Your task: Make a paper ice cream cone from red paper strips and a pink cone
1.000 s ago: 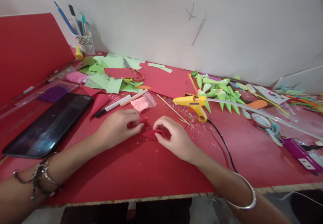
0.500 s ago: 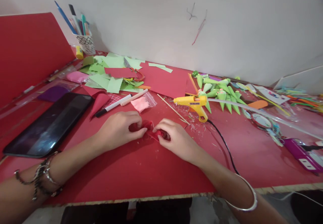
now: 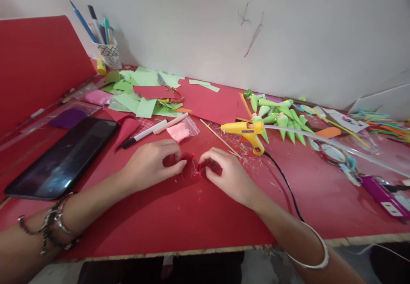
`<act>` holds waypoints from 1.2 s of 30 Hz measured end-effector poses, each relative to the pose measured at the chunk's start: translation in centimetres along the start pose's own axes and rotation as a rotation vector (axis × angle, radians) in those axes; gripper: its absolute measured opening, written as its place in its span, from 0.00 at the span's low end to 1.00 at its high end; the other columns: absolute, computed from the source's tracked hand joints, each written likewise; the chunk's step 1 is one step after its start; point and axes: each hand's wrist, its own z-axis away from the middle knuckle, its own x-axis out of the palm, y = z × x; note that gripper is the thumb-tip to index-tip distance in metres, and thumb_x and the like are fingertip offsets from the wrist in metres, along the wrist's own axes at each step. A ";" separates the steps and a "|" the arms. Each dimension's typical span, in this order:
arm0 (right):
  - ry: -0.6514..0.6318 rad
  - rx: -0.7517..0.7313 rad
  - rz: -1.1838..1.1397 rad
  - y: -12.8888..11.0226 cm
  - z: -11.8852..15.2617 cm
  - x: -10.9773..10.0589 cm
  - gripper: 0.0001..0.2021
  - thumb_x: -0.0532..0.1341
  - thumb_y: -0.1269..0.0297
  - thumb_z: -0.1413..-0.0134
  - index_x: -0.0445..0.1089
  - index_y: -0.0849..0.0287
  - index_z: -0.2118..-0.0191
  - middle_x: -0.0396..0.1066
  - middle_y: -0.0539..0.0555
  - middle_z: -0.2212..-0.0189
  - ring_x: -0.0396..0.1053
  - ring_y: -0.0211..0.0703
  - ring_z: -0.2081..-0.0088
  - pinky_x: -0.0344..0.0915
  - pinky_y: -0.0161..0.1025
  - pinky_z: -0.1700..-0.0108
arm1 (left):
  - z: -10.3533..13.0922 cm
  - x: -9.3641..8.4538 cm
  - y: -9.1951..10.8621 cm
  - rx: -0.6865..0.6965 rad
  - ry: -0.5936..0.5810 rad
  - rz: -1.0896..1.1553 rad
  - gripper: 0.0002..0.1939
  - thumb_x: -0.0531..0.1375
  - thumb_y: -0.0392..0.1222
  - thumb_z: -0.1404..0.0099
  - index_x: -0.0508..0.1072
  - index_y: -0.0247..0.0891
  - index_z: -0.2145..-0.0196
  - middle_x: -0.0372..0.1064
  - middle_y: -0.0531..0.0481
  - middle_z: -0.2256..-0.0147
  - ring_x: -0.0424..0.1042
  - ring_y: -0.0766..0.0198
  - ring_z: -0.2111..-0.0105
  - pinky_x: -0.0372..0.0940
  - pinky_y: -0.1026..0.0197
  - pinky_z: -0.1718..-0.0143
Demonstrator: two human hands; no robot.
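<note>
Low over the red tabletop, both hands face each other with fingertips curled in. My left hand (image 3: 156, 160) pinches a small dark red piece (image 3: 188, 159), thin and rumpled; whether it is paper or something else I cannot make out. Thumb and fingers of my right hand (image 3: 229, 173) close on another small red bit (image 3: 201, 167). Pale wisps show in the narrow gap between the hands. Just beyond the fingers lies a clear packet of pink clay-like material (image 3: 179, 133). A yellow glue gun (image 3: 245, 131) rests to the right, beyond my right hand.
A black phone (image 3: 64, 158) lies left, near a red paper cone (image 3: 126, 131) and a marker (image 3: 144, 133). Green paper scraps (image 3: 145, 108), scissors (image 3: 176, 95) and a pen cup (image 3: 109, 55) sit behind. Several green cones (image 3: 282, 119) and a purple power strip (image 3: 382, 196) are rightward.
My right hand has shifted slightly right, away from my left hand. The red material that spanned the fingers now shows as two bits with a gap between. My left hand has barely moved.
</note>
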 end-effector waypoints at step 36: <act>-0.009 -0.071 -0.203 -0.9 0.6 0.3 0.03 0.56 0.66 0.49 0.63 0.58 0.70 0.65 0.48 0.74 0.63 0.33 0.71 0.60 0.31 0.69 | 0.7 0.6 1.3 0.276 -0.014 0.202 0.12 0.50 0.41 0.36 0.65 0.36 0.76 0.64 0.54 0.79 0.63 0.70 0.77 0.57 0.68 0.73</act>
